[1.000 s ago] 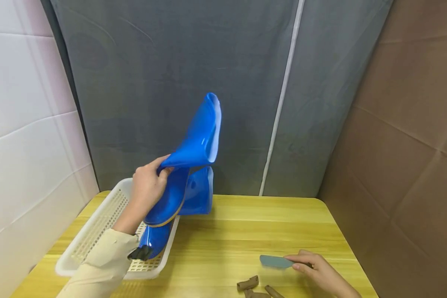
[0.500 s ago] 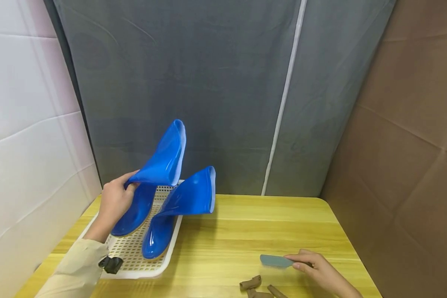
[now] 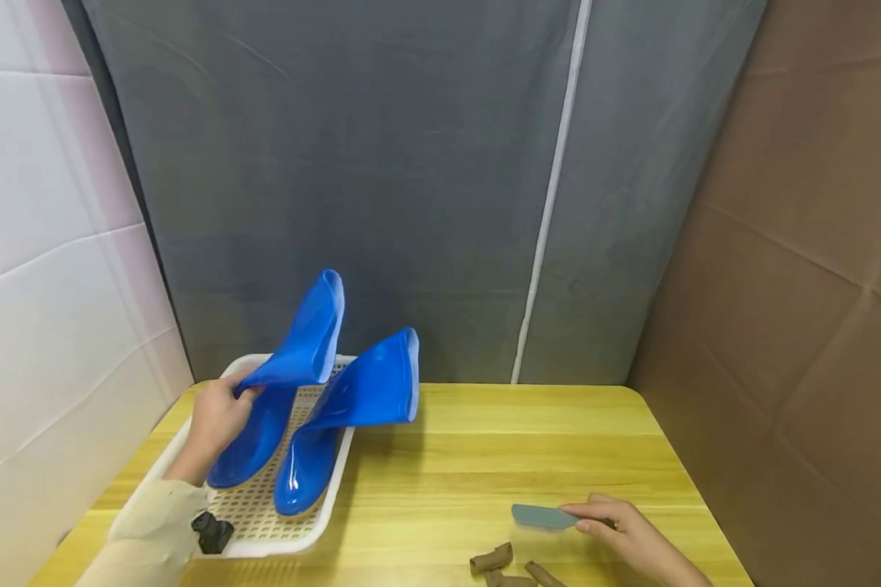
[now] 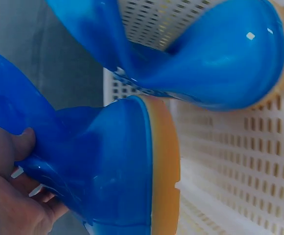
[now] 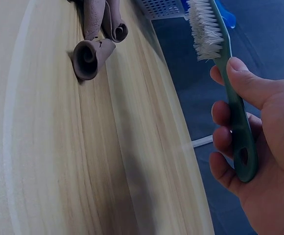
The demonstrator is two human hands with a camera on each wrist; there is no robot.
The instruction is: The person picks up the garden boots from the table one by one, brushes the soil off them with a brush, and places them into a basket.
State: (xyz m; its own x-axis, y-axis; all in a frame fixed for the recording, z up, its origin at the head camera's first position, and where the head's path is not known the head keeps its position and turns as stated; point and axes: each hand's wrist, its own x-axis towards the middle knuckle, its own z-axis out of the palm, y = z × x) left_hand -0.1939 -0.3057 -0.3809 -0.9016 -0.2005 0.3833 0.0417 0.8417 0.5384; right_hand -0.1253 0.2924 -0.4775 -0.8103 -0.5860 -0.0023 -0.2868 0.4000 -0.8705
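My left hand (image 3: 219, 420) grips a glossy blue rain boot (image 3: 303, 342) at its pinched ankle, thumb on one side and fingers beneath. The boot tilts over the left part of a white perforated basket (image 3: 338, 481), and its tan sole (image 4: 165, 171) shows in the left wrist view. Beside it, a matching blue rain boot (image 3: 374, 383) lies in the basket with its shaft hanging over the right rim. My right hand (image 3: 631, 538) holds a scrub brush (image 3: 542, 516) by its green handle. White bristles (image 5: 204, 32) show in the right wrist view.
Several brown rolled-up pieces (image 3: 492, 559) lie at the front of the wood-grain table (image 3: 484, 456). A grey curtain (image 3: 382, 163) hangs behind, with a white panel (image 3: 59, 285) at left and a brown one (image 3: 800, 326) at right.
My left hand has moved left and down with its boot, from in front of the second boot to the basket's left part. My right hand and the brush stay put.
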